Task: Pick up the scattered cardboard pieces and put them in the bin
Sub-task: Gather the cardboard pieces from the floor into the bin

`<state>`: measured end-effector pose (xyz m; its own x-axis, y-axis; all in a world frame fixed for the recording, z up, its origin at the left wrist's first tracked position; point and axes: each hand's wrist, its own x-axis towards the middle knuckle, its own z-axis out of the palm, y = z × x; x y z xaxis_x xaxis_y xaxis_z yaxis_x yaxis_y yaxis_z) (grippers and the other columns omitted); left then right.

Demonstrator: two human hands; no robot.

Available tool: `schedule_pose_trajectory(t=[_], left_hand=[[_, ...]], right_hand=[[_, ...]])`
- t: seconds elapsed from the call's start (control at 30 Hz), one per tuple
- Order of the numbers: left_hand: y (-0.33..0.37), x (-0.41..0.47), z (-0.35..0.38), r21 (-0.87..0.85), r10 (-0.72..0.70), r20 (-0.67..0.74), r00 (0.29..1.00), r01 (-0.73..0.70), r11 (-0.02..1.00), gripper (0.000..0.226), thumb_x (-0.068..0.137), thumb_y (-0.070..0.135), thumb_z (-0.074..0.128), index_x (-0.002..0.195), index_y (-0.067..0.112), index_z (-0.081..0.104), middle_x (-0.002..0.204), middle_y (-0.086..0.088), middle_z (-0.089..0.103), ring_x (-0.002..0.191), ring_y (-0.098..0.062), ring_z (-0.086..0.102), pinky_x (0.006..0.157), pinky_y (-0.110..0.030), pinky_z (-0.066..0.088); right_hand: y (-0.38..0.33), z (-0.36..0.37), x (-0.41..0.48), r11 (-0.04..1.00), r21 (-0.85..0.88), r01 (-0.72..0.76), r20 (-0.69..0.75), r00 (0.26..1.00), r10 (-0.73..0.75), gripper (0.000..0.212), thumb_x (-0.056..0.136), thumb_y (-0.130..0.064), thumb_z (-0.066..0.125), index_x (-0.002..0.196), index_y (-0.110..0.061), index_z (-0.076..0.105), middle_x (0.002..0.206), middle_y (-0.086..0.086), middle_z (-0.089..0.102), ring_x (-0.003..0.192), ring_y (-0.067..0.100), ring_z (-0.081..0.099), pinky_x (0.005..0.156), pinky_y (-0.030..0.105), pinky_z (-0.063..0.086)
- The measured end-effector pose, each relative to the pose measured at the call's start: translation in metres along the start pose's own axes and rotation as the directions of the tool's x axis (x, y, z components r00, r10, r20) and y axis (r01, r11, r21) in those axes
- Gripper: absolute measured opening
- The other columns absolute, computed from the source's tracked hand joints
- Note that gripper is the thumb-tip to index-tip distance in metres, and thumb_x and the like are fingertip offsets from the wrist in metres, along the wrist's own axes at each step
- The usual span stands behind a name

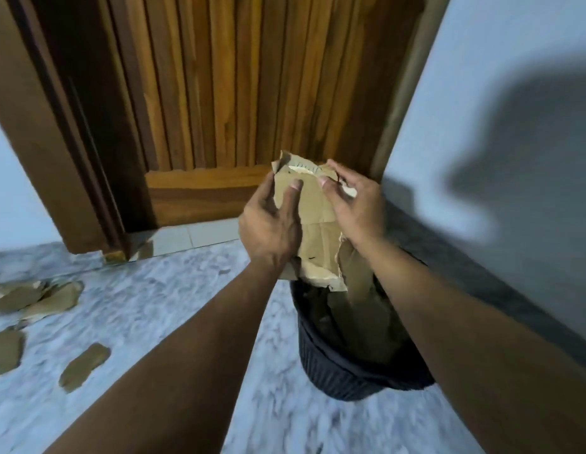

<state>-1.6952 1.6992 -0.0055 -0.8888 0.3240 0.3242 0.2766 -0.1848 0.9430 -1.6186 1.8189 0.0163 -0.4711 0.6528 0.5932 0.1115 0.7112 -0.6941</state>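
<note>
A bundle of torn brown cardboard pieces [318, 231] is held upright above a dark ribbed bin [334, 371]. My left hand [268, 224] grips the bundle's left side, thumb across the front. My right hand [354, 204] clasps its right side near the top. The bundle's lower edge hangs just over the bin's mouth, and more brown cardboard [367, 322] stands inside the bin. Several cardboard scraps lie on the floor at the left: a heap [36, 298], one at the edge [5, 353] and a smaller one [84, 367].
The bin stands on a grey marbled floor [174, 309] against a pale wall [514, 93] on the right. A slatted wooden door [236, 93] in a dark frame [56, 142] is straight ahead. A shadow falls on the right wall.
</note>
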Motion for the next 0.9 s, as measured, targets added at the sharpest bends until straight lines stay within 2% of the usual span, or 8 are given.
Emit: schedule_pose_trajectory(t=[0.1,0.2,0.3,0.43,0.53,0.6,0.73,0.9], left_hand=[[-0.014,-0.018,0.049,0.065,-0.025,0.073,0.997,0.020,0.998,0.051,0.092,0.061,0.060,0.136,0.036,0.061,0.073,0.038,0.059,0.073,0.014,0.059,0.080,-0.031,0.056],[-0.036,-0.038,0.080,0.095,-0.085,0.174,0.981,0.069,0.993,0.046,0.096,0.045,0.063,0.136,0.022,0.061,0.118,0.011,0.069,0.110,-0.009,0.064,0.099,-0.031,0.051],[-0.057,-0.051,0.087,0.222,-0.186,0.274,0.944,0.126,0.967,0.026,0.093,0.026,0.069,0.118,0.020,0.068,0.115,-0.002,0.070,0.111,-0.019,0.064,0.093,-0.023,0.046],[-0.067,-0.064,0.072,0.387,-0.213,0.415,0.884,0.040,0.921,0.048,0.088,0.017,0.071,0.134,0.025,0.064,0.131,-0.003,0.066,0.121,-0.018,0.059,0.091,-0.008,0.040],[-0.068,-0.072,0.055,0.561,-0.040,0.328,0.944,-0.161,0.812,0.069,0.081,0.014,0.068,0.147,0.026,0.049,0.154,-0.012,0.042,0.144,-0.031,0.035,0.118,-0.039,0.034],[-0.068,-0.073,0.046,0.700,-0.101,0.176,0.979,-0.052,0.712,0.086,0.079,0.016,0.070,0.155,0.029,0.032,0.163,-0.016,0.023,0.150,-0.039,0.016,0.120,-0.055,0.024],[-0.074,-0.067,0.024,0.642,-0.575,0.117,0.810,0.381,0.666,0.072,0.090,0.011,0.059,0.155,0.020,0.030,0.148,-0.021,0.045,0.129,-0.044,0.047,0.095,-0.050,0.050],[-0.081,-0.060,-0.017,0.555,-0.555,0.116,0.824,0.410,0.724,0.037,0.093,0.005,0.050,0.129,0.006,0.055,0.118,-0.021,0.063,0.099,-0.039,0.060,0.069,-0.038,0.051]], right_hand=[[0.044,-0.036,-0.009,0.987,-0.122,-0.103,-0.061,0.994,0.096,0.046,0.093,-0.055,0.060,0.132,-0.031,0.065,0.131,-0.010,0.066,0.119,0.008,0.060,0.096,0.024,0.052],[0.078,-0.057,-0.030,0.971,-0.083,-0.223,-0.074,0.973,0.218,0.038,0.096,-0.041,0.062,0.130,-0.024,0.067,0.129,-0.005,0.068,0.118,0.015,0.062,0.103,0.038,0.051],[0.096,-0.078,-0.052,0.948,-0.108,-0.299,-0.050,0.954,0.296,0.031,0.096,-0.025,0.065,0.123,-0.010,0.071,0.121,0.006,0.072,0.111,0.019,0.066,0.100,0.040,0.051],[0.109,-0.112,-0.074,0.893,-0.255,-0.371,-0.038,0.927,0.374,0.032,0.096,-0.034,0.063,0.122,-0.017,0.072,0.121,0.004,0.071,0.107,0.015,0.064,0.087,0.021,0.043],[0.119,-0.129,-0.089,0.809,-0.371,-0.455,-0.138,0.889,0.437,0.044,0.093,-0.038,0.065,0.134,-0.024,0.062,0.143,0.007,0.055,0.131,0.024,0.049,0.104,0.029,0.036],[0.129,-0.136,-0.104,0.661,-0.472,-0.583,-0.144,0.791,0.595,0.061,0.091,-0.035,0.065,0.147,-0.027,0.044,0.153,0.014,0.037,0.140,0.035,0.037,0.111,0.048,0.036],[0.138,-0.134,-0.131,0.571,-0.291,-0.767,-0.029,0.604,0.797,0.054,0.083,-0.009,0.052,0.137,-0.012,0.050,0.122,0.020,0.062,0.099,0.033,0.060,0.081,0.039,0.051],[0.124,-0.112,-0.126,0.623,-0.199,-0.757,0.041,0.628,0.777,0.041,0.081,-0.005,0.052,0.121,-0.007,0.058,0.099,0.015,0.065,0.083,0.027,0.064,0.060,0.028,0.050]])
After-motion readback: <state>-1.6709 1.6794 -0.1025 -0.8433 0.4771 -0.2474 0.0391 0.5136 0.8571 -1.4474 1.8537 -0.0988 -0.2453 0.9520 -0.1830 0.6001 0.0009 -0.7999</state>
